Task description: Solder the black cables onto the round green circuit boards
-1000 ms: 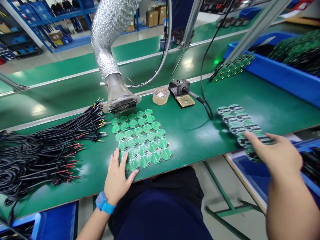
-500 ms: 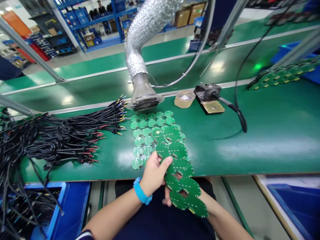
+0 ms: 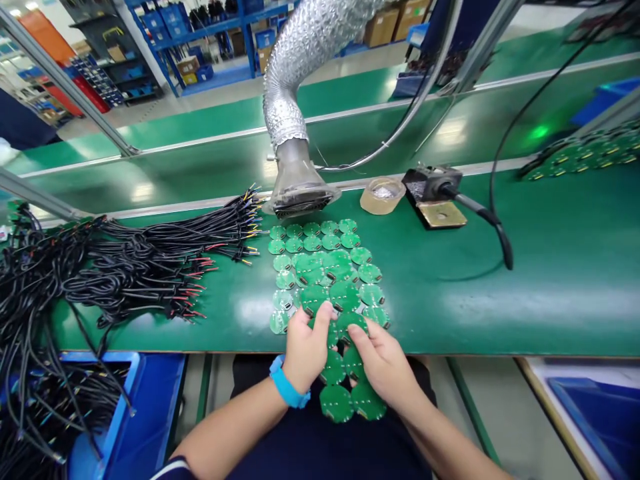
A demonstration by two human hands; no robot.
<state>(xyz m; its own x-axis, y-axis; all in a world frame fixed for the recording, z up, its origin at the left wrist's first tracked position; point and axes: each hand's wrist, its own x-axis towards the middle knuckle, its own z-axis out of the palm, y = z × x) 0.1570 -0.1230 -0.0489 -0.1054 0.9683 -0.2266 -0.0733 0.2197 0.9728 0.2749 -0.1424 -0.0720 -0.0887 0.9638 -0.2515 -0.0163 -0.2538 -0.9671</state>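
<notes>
A panel of joined round green circuit boards (image 3: pixel 345 293) is held between my two hands, tilted over the bench's front edge. My left hand (image 3: pixel 309 343) grips its left side, thumb on top. My right hand (image 3: pixel 383 360) grips the right side, its thumb also on the face; the fingers beneath are partly hidden. Under and beyond the held panel, rows of similar round boards (image 3: pixel 312 243) lie flat on the green bench (image 3: pixel 430 313). The panel's near end hangs above my lap.
Bundles of black cables (image 3: pixel 135 260) with bared coloured ends lie at left, above a blue bin (image 3: pixel 127 400) of cables. A fume extraction nozzle (image 3: pixel 303 183) hangs behind the boards. A tape roll (image 3: pixel 383 195) and a soldering iron stand (image 3: pixel 435 197) are at the right.
My right hand has come from beneath the panel to grip its right side. The panel has turned straighter and its near end has swung left. The view has shifted slightly.
</notes>
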